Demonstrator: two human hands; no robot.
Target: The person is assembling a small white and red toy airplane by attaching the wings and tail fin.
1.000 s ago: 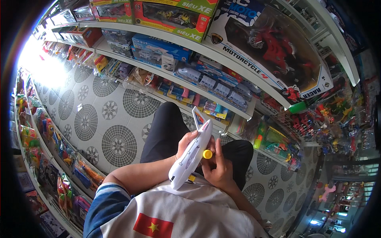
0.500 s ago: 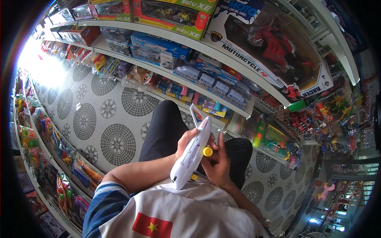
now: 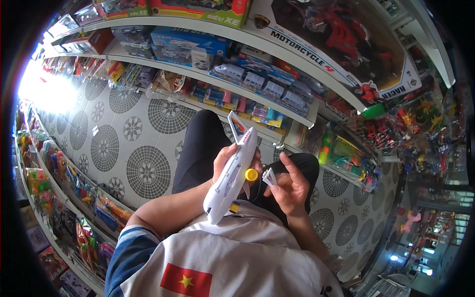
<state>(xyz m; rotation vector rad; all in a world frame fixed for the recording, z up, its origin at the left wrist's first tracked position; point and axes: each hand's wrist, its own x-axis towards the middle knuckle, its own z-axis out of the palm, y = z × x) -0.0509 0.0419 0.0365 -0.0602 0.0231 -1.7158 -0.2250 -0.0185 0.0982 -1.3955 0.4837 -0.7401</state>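
My left hand (image 3: 222,162) grips a white toy airplane (image 3: 228,179) near its tail, with some fingers curled beneath it. The plane slants over my lap, its tail fin pointing away and its rounded nose towards my shirt. A round yellow engine (image 3: 251,174) sticks out on its right side, and a second yellow part (image 3: 234,207) shows lower down by the nose. To the right of the plane, my right hand (image 3: 291,194) pinches a small white ribbed plastic piece (image 3: 269,177) by the thumb, its index finger raised. The exact kind of that piece is unclear.
Ahead, white shelves (image 3: 277,110) hold boxed toys, a toy train (image 3: 262,85) and a large motorcycle box (image 3: 341,54). Bagged toys line a low shelf (image 3: 54,168) on the left. Patterned floor tiles (image 3: 148,171) lie around my knees, and more packaged toys (image 3: 415,126) hang at right.
My right hand has drawn away from the plane to the right, and a small white piece now shows in it. The plane in my left hand has shifted slightly left.
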